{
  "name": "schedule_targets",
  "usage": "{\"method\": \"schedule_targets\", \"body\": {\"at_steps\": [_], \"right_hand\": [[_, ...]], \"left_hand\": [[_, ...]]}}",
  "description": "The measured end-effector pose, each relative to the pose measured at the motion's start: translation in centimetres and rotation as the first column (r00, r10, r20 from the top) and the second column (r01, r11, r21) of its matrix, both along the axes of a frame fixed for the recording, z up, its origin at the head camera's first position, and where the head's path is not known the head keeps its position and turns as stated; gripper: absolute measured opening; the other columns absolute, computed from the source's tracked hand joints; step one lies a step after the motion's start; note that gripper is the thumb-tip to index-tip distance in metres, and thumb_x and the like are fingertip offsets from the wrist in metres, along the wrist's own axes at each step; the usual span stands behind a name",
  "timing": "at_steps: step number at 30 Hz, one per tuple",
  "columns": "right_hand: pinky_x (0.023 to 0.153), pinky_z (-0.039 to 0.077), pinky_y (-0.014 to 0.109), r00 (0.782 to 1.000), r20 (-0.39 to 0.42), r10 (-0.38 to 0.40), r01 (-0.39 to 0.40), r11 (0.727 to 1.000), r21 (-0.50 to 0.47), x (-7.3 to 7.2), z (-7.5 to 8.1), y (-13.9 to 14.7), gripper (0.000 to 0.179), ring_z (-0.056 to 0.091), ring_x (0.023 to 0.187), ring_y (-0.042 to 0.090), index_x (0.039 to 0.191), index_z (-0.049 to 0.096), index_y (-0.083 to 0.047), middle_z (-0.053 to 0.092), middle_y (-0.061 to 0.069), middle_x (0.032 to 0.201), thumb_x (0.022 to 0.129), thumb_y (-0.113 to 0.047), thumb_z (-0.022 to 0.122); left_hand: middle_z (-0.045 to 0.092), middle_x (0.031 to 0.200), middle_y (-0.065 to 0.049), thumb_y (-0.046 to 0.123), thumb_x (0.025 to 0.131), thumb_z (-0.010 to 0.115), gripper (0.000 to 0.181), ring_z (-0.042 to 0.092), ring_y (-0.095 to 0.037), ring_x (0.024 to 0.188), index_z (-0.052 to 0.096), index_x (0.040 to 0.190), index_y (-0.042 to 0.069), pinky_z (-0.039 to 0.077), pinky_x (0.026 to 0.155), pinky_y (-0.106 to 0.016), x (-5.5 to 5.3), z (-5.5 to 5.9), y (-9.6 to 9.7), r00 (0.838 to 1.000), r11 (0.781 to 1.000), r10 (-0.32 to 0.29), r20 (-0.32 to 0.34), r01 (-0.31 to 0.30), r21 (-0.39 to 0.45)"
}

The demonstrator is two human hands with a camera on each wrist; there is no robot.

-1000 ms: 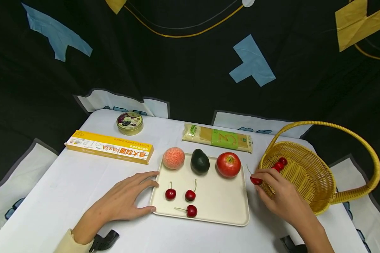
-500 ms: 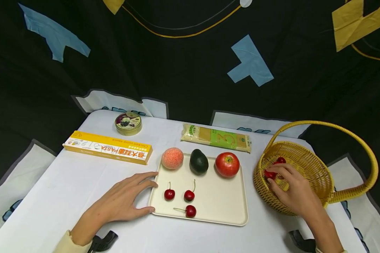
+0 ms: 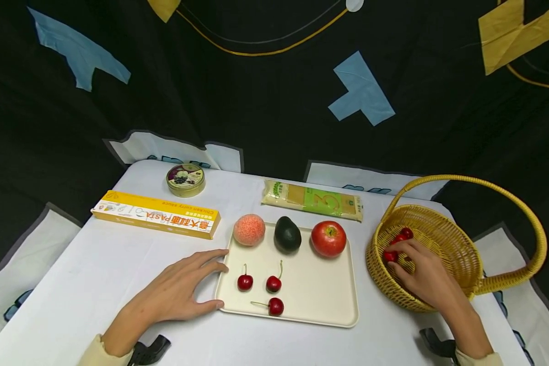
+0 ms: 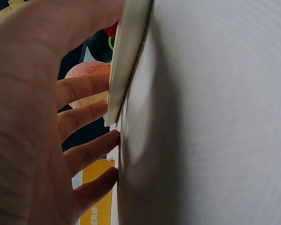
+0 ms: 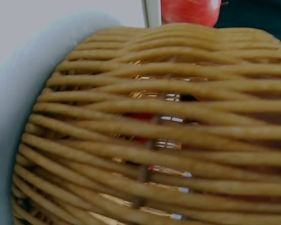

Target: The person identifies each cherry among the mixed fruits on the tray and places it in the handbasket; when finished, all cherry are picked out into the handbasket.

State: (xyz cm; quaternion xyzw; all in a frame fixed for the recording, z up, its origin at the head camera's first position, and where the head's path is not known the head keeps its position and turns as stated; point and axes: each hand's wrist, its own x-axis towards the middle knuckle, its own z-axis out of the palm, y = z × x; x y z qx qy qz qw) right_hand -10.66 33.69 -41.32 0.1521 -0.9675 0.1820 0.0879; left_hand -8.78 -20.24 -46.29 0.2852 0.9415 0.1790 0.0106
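Well, right hand (image 3: 424, 273) pinches a cherry (image 3: 389, 257) in the basket (image 3: 458, 245)

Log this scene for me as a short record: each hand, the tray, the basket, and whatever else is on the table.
Left hand: touching the left rim of the cream tray
Right hand: inside the yellow wicker basket, pinching a cherry
Tray, far side, left to right: peach, avocado, red apple
Tray, near side: three stemmed cherries
Basket: two other cherries visible
Beyond tray: noodle packet
Left of tray: pasta box, round tin behind it
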Motion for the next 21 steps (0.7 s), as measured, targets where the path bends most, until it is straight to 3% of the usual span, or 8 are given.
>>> {"method": "schedule_targets", "body": {"at_steps": [4, 13, 21], "right_hand": [[0.087, 0.063, 0.062, 0.998, 0.065, 0.002, -0.002, 1.0, 0.01, -0.4, -0.4, 0.5, 0.037, 0.07, 0.101, 0.036, 0.121, 0.075, -0.011, 0.07, 0.017, 0.12, 0.087, -0.006, 0.088], [0.086, 0.063, 0.061, 0.994, 0.113, 0.001, -0.006, 0.999, 0.042, -1.2, -1.0, 0.8, 0.034, 0.07, 0.101, 0.037, 0.12, 0.076, -0.012, 0.07, 0.021, 0.122, 0.088, -0.009, 0.088], [0.092, 0.06, 0.067, 0.988, 0.151, -0.027, 0.012, 0.995, 0.095, -1.5, -1.3, 0.9, 0.033, 0.068, 0.11, 0.044, 0.12, 0.077, -0.011, 0.068, 0.024, 0.127, 0.089, -0.012, 0.088]], "left_hand": [[0.046, 0.166, 0.006, 0.063, 0.087, 0.082, 0.058, 0.05, -0.023, 0.149, 0.069, 0.133, 0.031, 0.05, 0.115, -0.054, 0.0, -0.1, 0.0, 1.0, 1.0, 0.0, -0.004, 0.0, -0.001], [0.047, 0.166, 0.006, 0.063, 0.087, 0.081, 0.058, 0.05, -0.023, 0.148, 0.069, 0.133, 0.031, 0.05, 0.114, -0.054, 0.0, -0.2, 0.0, 1.0, 1.0, 0.009, -0.004, -0.009, 0.002], [0.047, 0.166, 0.005, 0.063, 0.086, 0.082, 0.059, 0.05, -0.023, 0.148, 0.069, 0.134, 0.03, 0.05, 0.114, -0.054, 0.0, -0.1, 0.0, 1.0, 1.0, 0.007, -0.004, -0.007, 0.001]]}}
